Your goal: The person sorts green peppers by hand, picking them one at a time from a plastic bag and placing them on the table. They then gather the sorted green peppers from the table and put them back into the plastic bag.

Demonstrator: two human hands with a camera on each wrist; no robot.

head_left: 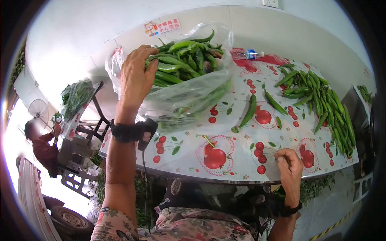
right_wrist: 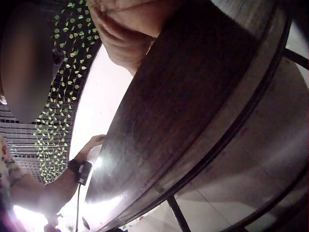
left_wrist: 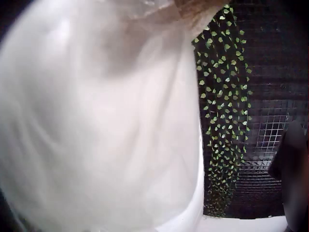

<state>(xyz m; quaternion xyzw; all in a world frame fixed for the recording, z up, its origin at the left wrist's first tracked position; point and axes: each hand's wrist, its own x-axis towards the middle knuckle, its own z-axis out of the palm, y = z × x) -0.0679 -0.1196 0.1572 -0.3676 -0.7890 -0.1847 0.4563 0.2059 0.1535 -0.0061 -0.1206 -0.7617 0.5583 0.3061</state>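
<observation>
A clear plastic bag [head_left: 189,96] full of green peppers [head_left: 181,66] sits at the back left of the table. My left hand [head_left: 136,78] is over the bag's left side, with bent fingers and the thumb apart at the peppers; whether they touch the plastic is unclear. Pale plastic [left_wrist: 111,121] fills most of the left wrist view, hiding the fingertips. Near the front edge, my right hand [head_left: 290,172] hangs loosely curled, holding nothing visible. Part of that hand [right_wrist: 128,29] shows at the top of the right wrist view.
A long pile of green peppers [head_left: 321,100] lies on the right of the patterned table [head_left: 241,150]. Single peppers [head_left: 250,110] lie mid-table. A plastic bottle [head_left: 247,54] lies by the wall. Another person [head_left: 44,148] is at the far left, near a bagged bundle of greens [head_left: 78,96].
</observation>
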